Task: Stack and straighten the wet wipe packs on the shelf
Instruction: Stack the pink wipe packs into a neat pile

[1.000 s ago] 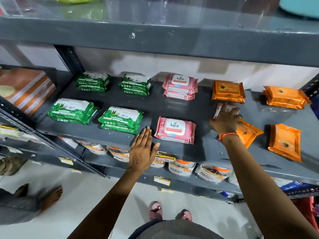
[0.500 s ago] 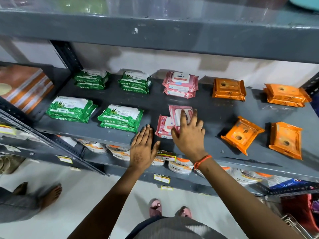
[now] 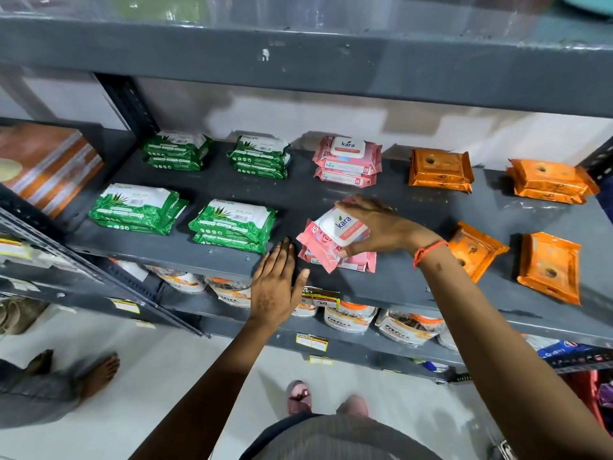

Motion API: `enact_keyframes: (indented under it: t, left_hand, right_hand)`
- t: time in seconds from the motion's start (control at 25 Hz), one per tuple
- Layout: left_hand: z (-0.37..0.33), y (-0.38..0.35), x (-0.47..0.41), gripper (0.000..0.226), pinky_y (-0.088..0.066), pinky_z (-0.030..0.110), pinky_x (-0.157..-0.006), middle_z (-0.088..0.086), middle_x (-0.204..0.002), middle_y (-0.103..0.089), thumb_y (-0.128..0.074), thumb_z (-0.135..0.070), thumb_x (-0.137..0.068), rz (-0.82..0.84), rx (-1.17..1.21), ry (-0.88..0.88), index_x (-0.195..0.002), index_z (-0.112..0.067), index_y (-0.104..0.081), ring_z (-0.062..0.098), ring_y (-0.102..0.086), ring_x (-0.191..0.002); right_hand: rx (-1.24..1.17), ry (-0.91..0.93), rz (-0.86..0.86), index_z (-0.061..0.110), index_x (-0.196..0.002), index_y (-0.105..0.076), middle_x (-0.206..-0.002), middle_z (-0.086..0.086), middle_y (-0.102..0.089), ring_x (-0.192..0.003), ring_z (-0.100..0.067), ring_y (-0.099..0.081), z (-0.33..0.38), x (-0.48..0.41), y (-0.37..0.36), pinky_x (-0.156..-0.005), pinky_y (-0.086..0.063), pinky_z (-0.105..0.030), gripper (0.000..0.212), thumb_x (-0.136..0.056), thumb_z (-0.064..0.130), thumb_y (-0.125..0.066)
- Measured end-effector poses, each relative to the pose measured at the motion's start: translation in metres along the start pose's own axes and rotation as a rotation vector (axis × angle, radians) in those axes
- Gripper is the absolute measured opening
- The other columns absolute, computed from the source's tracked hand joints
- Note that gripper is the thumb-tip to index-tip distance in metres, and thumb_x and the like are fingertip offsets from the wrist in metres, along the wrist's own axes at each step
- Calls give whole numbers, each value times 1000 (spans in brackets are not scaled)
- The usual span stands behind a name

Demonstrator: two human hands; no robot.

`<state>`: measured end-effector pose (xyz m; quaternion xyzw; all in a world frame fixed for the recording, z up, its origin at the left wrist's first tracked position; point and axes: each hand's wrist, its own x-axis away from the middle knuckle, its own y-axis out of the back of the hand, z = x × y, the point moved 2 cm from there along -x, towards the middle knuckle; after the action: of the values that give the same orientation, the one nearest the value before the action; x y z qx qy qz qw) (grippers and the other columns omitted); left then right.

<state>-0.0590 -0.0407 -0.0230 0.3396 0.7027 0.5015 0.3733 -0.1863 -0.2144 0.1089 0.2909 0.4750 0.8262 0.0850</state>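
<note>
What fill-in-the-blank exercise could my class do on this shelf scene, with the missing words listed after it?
1. The right hand holds a pack coloured ____.
2. That pack lies askew on another pack of the ____ colour.
3. The left hand rests flat on the shelf's ____ edge.
4. The packs at the right end of the shelf are ____.

Missing words: pink; same; front; orange

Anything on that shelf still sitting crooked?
Yes. The front pink pack, gripped by the right hand, lies twisted across the pink pack beneath it. The front orange pack sits diagonally, unlike the squared green stacks.
</note>
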Motion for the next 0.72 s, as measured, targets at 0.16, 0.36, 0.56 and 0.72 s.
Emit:
enact_keyframes:
  t: [0.16,0.36,0.56,0.72]
  left_hand:
    - [0,0,0,71,-31,38,-111,10,-142,-47,-6,-53,-96,-41,54,-9,-135,-9,-45,25,-42,-133]
    - [-18,17,-5,81,-22,28,-111,4,-154,-28,-5,-67,-87,-142,615,158,-145,-15,-25,16,-25,-141]
    - [-51,41,-40,48,-28,21,-103,-2,-143,-43,-32,-39,-99,-36,1021,377,-142,-18,-33,14,-41,-129]
    - [-48,35,-51,27,-52,34,-80,7,-95,-65,-52,-33,-92,-133,1078,479,-105,-11,-59,23,-62,-89]
  right_hand:
    - [-1,-45,-295,30,-142,-31,-140,-10,-32,-132,-35,-33,-4,-11,-20,-115,-32,-45,89,-67,66,-64]
    - [64,-240,-573,23,-128,-47,-125,-16,-44,-111,-39,-52,6,-2,-37,-89,-53,-46,86,-61,76,-59]
    - [-168,-279,-654,20,-125,-46,-132,-15,-40,-125,-35,-43,-9,0,-42,-105,-44,-47,75,-71,73,-52]
    - [-969,-370,-520,26,-134,-33,-139,-11,-52,-117,-33,-58,-17,-7,-63,-102,-47,-53,71,-77,62,-56]
